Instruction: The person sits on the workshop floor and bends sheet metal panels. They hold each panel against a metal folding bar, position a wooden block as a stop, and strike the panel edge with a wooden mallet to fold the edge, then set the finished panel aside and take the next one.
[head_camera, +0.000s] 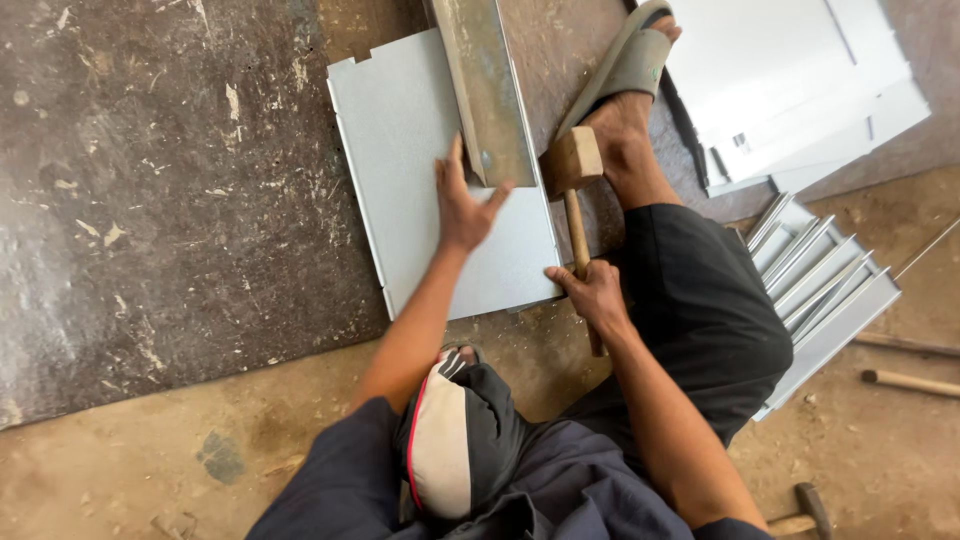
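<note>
While we are crouching on the ground, our left hand (462, 205) is lying open and flat on a grey metal sheet (420, 150), fingers spread, with the forefinger and thumb touching the lower end of a long steel bar (487, 85) that is resting across the sheet and running up out of view. Our right hand (597, 296) is closing around the handle of a wooden mallet (573, 190), gripping it low on the shaft; the mallet's blocky head is sitting just beside the bar's lower end, at the right edge of the sheet, and whether it is touching the sheet we cannot tell. The sheet itself is lying on a dark, scuffed slab (170, 200), its near edge reaching the line where the slab is meeting the dusty earth floor (150, 460). Our right foot in a grey sandal (628, 65) is resting on the slab just right of the mallet head. Further right, a stack of folded metal panels (825, 285) is lying beside our right knee, and larger pale metal sheets (790, 80) are lying beyond the foot. A wooden stick (910, 382) is lying on the floor at the right edge, and another hammer (805, 510) is showing at the bottom right.
</note>
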